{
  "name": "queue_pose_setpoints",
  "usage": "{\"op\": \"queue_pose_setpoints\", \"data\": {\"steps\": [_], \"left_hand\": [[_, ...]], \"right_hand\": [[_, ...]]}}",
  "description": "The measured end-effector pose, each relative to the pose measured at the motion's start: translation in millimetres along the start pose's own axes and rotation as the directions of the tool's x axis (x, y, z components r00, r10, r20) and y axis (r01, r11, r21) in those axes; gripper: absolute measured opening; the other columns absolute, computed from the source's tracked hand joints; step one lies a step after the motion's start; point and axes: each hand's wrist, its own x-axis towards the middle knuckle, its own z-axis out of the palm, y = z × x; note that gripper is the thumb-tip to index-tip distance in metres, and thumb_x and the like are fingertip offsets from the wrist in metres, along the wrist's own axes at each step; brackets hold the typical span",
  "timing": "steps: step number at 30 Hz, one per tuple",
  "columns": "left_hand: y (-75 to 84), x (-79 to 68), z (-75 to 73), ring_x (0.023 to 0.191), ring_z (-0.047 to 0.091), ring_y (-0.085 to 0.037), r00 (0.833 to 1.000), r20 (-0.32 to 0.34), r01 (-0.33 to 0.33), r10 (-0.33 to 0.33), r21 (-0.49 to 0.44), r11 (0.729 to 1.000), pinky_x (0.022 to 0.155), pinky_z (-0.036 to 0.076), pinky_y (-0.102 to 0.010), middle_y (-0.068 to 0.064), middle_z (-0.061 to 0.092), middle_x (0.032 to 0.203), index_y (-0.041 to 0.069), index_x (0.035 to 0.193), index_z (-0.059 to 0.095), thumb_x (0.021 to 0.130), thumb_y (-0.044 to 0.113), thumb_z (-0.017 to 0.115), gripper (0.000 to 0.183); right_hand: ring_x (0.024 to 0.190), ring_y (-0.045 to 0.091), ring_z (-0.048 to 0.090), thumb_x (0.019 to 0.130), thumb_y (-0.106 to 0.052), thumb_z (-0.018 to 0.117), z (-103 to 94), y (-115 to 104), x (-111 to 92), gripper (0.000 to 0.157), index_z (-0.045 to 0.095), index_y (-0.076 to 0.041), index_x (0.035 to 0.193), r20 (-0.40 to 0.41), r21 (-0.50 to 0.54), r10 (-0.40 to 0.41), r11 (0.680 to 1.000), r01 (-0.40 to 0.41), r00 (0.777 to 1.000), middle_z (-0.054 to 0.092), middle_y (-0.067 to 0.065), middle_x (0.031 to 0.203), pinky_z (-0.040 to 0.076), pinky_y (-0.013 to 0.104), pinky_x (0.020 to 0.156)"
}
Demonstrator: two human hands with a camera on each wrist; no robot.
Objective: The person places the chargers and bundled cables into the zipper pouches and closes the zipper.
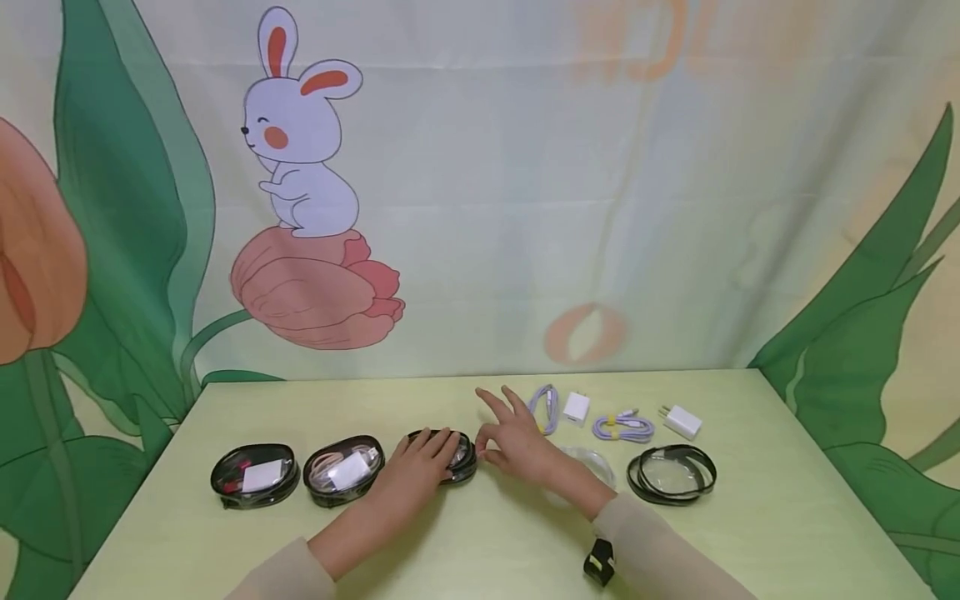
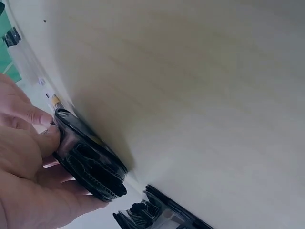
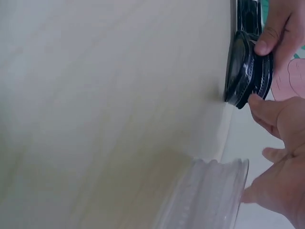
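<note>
Four black-trimmed clear oval pouches on the table [image 1: 487,550], counted left to right across the lower half of the frame. Active one is the third pouch [image 1: 467,468], lower centre. Left hand [image 1: 420,467] grips it: fingers laid over the top in the head view, thumb on the wall in the wrist views. Right hand [image 1: 521,446] has thumb and forefinger pinched together at that pouch's right edge, other fingers fanned out; can't make out what's between the tips. First pouch [image 1: 258,502], lower left: one white adapter [image 1: 263,475] plus something red. Second pouch [image 1: 339,501], just beside it: one white adapter [image 1: 349,471], one pinkish cable [image 1: 321,467]. Fourth pouch [image 1: 671,475], lower right, see-through. One clear plastic piece [image 1: 597,462] between it and the right hand, partly behind the forearm. Above those, right of centre: two lavender cables, one upright [image 1: 553,406], one lying flat [image 1: 634,428], both with yellow ties; two loose white chargers, one [image 1: 576,407] between the cables, one [image 1: 682,422] farther right. Curtain [image 1: 487,208] behind: one rabbit [image 1: 318,196], upper left.
</note>
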Motion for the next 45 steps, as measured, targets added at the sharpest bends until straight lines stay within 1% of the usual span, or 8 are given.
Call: {"op": "queue_pose_setpoints", "data": {"steps": [5,12,23,27,32,38,41,45], "left_hand": [[-2.9,-0.1,3.0,0.138,0.047,-0.041,1.000,0.000,-0.013,0.013,-0.031,0.999,0.111,0.039,-0.057,-0.015,0.051,0.151,0.004,0.147,0.051,0.101,0.025,0.058,0.051],[-2.8,0.9,3.1,0.138,0.046,-0.043,1.000,0.004,-0.019,0.019,-0.070,0.997,0.111,0.038,-0.060,-0.018,0.049,0.151,0.001,0.148,0.050,0.101,0.024,0.058,0.052],[5.2,12.7,2.2,0.138,0.046,-0.043,0.998,0.037,0.059,-0.056,-0.109,0.992,0.110,0.036,-0.064,-0.016,0.053,0.149,0.002,0.146,0.053,0.105,0.038,0.052,0.054],[3.7,12.3,3.2,0.137,0.048,-0.042,1.000,0.016,0.013,-0.012,-0.071,0.997,0.108,0.038,-0.065,-0.015,0.054,0.148,0.002,0.144,0.055,0.105,0.030,0.054,0.048],[-6.4,10.2,0.3,0.141,0.044,-0.039,0.999,0.027,-0.040,0.042,-0.085,0.996,0.111,0.035,-0.063,-0.014,0.050,0.152,0.003,0.147,0.053,0.105,0.024,0.052,0.047],[-12.7,3.9,-1.1,0.143,0.041,-0.040,0.991,0.034,-0.124,0.127,-0.077,0.989,0.110,0.036,-0.063,-0.013,0.047,0.155,0.003,0.149,0.050,0.105,0.023,0.052,0.048],[-10.4,0.8,0.7,0.148,0.034,-0.039,0.994,0.066,-0.085,0.092,-0.091,0.992,0.115,0.030,-0.062,-0.015,0.038,0.160,0.000,0.153,0.043,0.108,0.032,0.047,0.055],[-6.3,1.1,4.8,0.152,0.022,-0.041,0.996,0.088,0.043,-0.031,-0.135,0.990,0.120,0.021,-0.059,-0.022,0.025,0.164,-0.006,0.156,0.030,0.107,0.051,0.040,0.075]], "right_hand": [[0.141,0.055,0.034,0.088,-0.013,0.079,3.4,6,2,0.006,0.074,-0.011,0.086,0.080,0.132,-0.021,0.991,0.010,0.997,0.045,0.029,0.150,0.023,0.066,0.115],[0.140,0.045,0.041,0.092,-0.015,0.075,5.3,10,4,0.007,0.076,-0.010,0.089,0.130,0.083,-0.095,0.993,0.085,0.987,0.052,0.027,0.145,0.024,0.064,0.116],[0.142,0.059,0.029,0.089,-0.022,0.078,5.1,17,2,0.007,0.076,-0.015,0.087,0.126,0.244,-0.017,0.970,-0.014,0.992,0.044,0.026,0.152,0.021,0.068,0.115],[0.145,0.059,0.021,0.090,-0.024,0.078,3.0,23,7,0.006,0.076,-0.019,0.087,0.194,0.302,0.016,0.950,-0.075,0.981,0.038,0.022,0.158,0.018,0.070,0.115],[0.149,0.055,0.011,0.090,-0.024,0.078,-0.2,32,23,0.006,0.076,-0.020,0.086,0.267,0.326,0.001,0.941,-0.092,0.964,0.032,0.018,0.162,0.012,0.068,0.118],[0.149,0.054,0.013,0.090,-0.021,0.078,-0.4,35,32,0.006,0.078,-0.016,0.087,0.316,0.299,-0.003,0.949,-0.096,0.949,0.035,0.019,0.160,0.010,0.064,0.120],[0.149,0.054,0.014,0.090,-0.020,0.078,-0.9,33,32,0.006,0.077,-0.015,0.087,0.320,0.306,-0.022,0.949,-0.082,0.947,0.037,0.019,0.160,0.011,0.064,0.120],[0.149,0.053,0.017,0.089,-0.018,0.078,-0.5,26,33,0.005,0.077,-0.014,0.087,0.306,0.325,-0.086,0.946,-0.019,0.948,0.038,0.021,0.158,0.010,0.062,0.121]]}}
